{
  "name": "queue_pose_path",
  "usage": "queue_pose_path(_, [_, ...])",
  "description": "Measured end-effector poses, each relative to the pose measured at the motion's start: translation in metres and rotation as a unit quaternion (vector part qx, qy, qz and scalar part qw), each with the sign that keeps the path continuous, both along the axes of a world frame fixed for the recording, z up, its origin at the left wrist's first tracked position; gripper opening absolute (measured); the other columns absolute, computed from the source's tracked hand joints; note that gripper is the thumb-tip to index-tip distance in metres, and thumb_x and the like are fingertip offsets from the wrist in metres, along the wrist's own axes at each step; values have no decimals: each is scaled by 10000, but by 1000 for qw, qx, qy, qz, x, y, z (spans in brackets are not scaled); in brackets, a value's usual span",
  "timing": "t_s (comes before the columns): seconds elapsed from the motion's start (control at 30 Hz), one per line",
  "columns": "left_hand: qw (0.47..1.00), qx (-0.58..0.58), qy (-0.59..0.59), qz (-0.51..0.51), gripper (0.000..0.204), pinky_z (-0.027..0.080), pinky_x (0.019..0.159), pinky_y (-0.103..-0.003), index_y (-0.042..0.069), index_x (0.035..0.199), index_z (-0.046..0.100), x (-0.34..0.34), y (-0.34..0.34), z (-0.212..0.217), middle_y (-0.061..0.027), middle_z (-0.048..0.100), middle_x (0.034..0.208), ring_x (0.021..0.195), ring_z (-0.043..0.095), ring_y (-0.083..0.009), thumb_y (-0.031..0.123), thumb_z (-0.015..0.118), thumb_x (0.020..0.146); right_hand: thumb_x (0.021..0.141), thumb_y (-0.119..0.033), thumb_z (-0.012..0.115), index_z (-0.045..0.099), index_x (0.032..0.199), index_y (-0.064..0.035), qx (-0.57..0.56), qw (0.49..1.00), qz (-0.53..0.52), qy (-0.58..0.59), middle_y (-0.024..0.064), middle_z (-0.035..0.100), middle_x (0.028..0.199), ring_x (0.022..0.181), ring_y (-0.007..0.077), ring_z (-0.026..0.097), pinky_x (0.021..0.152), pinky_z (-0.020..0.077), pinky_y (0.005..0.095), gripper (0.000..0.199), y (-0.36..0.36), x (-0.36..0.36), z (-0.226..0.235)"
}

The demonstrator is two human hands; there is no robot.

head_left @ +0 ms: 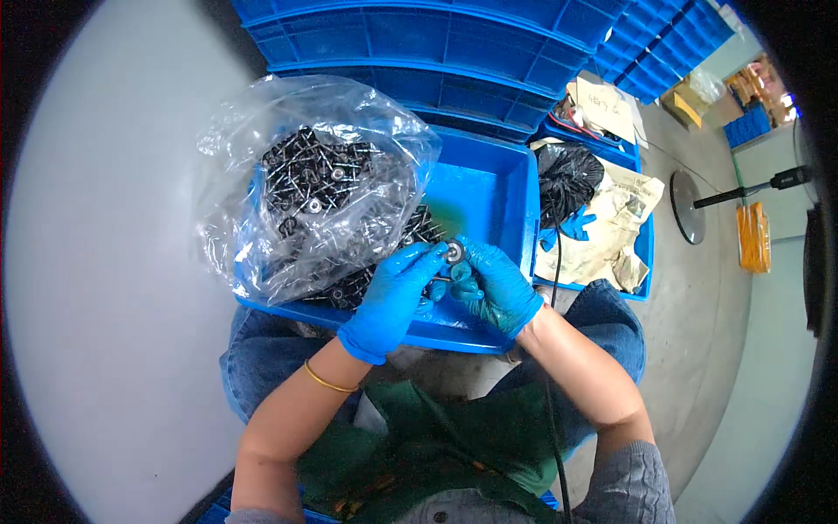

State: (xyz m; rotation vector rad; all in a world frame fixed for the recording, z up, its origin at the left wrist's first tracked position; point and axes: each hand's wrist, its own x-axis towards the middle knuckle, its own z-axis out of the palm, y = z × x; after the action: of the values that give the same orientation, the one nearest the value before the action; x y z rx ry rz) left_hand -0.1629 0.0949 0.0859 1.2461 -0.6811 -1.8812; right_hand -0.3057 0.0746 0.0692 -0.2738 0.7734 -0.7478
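Observation:
Both my hands wear blue gloves and meet over the blue tray (485,188) in front of me. Between their fingertips is a small dark round part with a metal ring centre (454,251). My left hand (394,293) pinches it from the left. On its other side, the fingers of my right hand (496,286) are curled in against the same part; my fingers hide much of it. Left of them a clear plastic bag (229,188) lies open, full of black parts with thin metal pins (314,175). More such parts (421,225) lie loose beside my left hand.
Stacked blue crates (419,44) rise behind the tray. To the right, another blue crate holds crumpled paper (611,231), a black plastic bag (567,179) and a blue glove (574,225). A black cable (556,367) hangs down by my right forearm. Farther right is a round-based stand (688,207).

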Motion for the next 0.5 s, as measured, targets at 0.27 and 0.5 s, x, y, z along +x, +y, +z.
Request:
queue_pose_path(0.27, [939,-252,-232,16,59,355,479,-187,45,767,554,-5,0,-6,27,480,619,546,422,-28,85,517,791,835,-170,469,557,875,-32,-174,974,50,133,32,574,727,572,66,511,506,420,185,169,-6,-6,1])
queue_pose_path(0.5, [977,-164,-135,24,54,363,444,-173,53,795,555,4,2,1,30,491,634,534,434,-22,79,508,794,807,-125,509,499,1096,-39,-282,936,99,186,10,587,844,710,51,520,630,439,196,302,-6,-12,11])
